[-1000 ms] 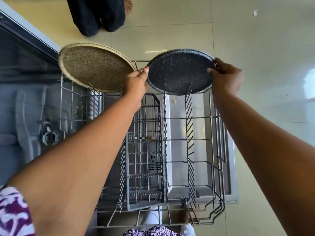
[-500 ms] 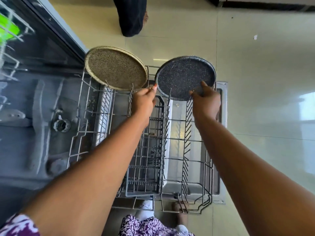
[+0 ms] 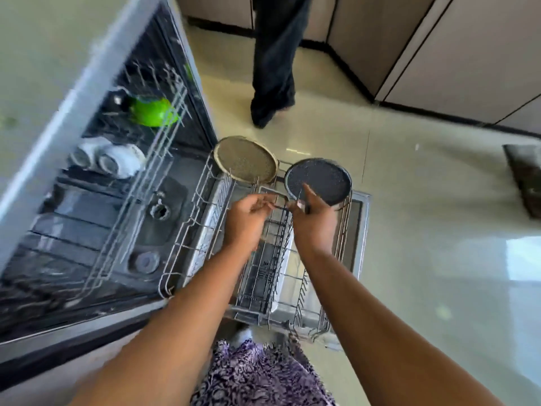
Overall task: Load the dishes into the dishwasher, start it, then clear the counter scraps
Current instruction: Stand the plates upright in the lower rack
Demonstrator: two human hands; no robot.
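A tan speckled plate (image 3: 246, 159) and a dark speckled plate (image 3: 319, 180) stand side by side on edge at the far end of the pulled-out lower rack (image 3: 187, 230). My left hand (image 3: 248, 218) hovers just in front of the tan plate, fingers loosely curled, holding nothing. Close beside it, my right hand (image 3: 314, 222) overlaps the dark plate's lower edge with its thumb raised; it grips nothing. The open dishwasher tub (image 3: 158, 212) lies to the left.
The upper rack (image 3: 164, 118) holds a green bowl (image 3: 152, 111) and white cups (image 3: 117, 159). A grey cutlery basket (image 3: 263, 268) sits in the lower rack. Another person's legs (image 3: 275, 68) stand beyond the rack. Cabinets (image 3: 439, 54) line the far wall, and a dark mat (image 3: 524, 171) lies on the right.
Both hands have let go of the plates and drawn back toward me, closer together. The plates stay standing in the rack. The view has lifted, showing the upper rack.
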